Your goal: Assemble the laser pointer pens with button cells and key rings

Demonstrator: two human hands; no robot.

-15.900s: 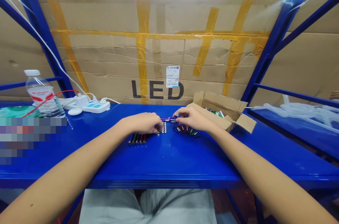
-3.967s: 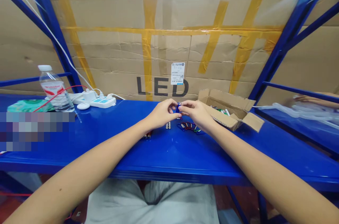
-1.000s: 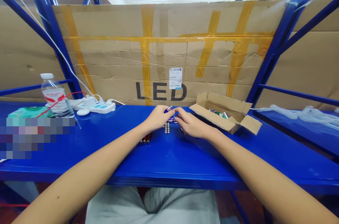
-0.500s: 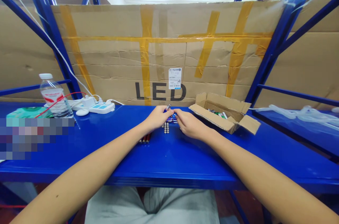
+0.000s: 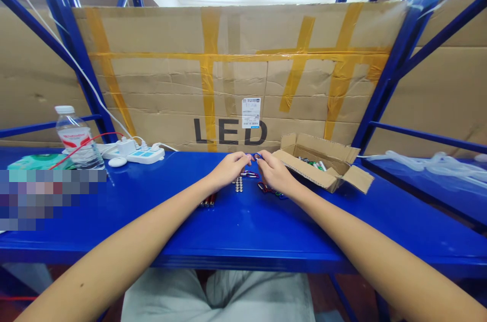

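Grey trousers point(image 5: 216, 294): these were the nearest to the eye, lower than the counter point(image 5: 243, 233) and far below both grips.
Dark red tubes point(image 5: 207, 202): they lay side by side on the counter, below the left grip point(image 5: 230, 167), and the wrist covered a part of them.
Silver discs point(image 5: 239, 185): they lay in rows, just below the fingertips of the left grip.
Coloured clips point(image 5: 271, 189): they lay below the right grip point(image 5: 277, 172), which hid some of them; red and green could be seen.
Purple tubes point(image 5: 250, 175): these lay between the two grips, a little below the fingertips, with shiny silver ends.
Left grip: it was narrow, with the fingertips closed on a blue piece point(image 5: 249, 156), mostly hidden, so its shape I could not tell.
Right grip: it was narrow also, and it held a dark blue loop point(image 5: 256, 155), very near to the left fingertips.
Open carton point(image 5: 304, 167): it stood to the right of the right grip, with many small pieces inside.
Bottle point(image 5: 78, 142): it stood upright, well apart to the left of the left grip.
White power strip point(image 5: 146, 155): it lay between this bottle and the left grip.
Cardboard wall point(image 5: 167, 83): it rose behind both grips, with brown tape, the black letters LED and a white label point(image 5: 251, 113).
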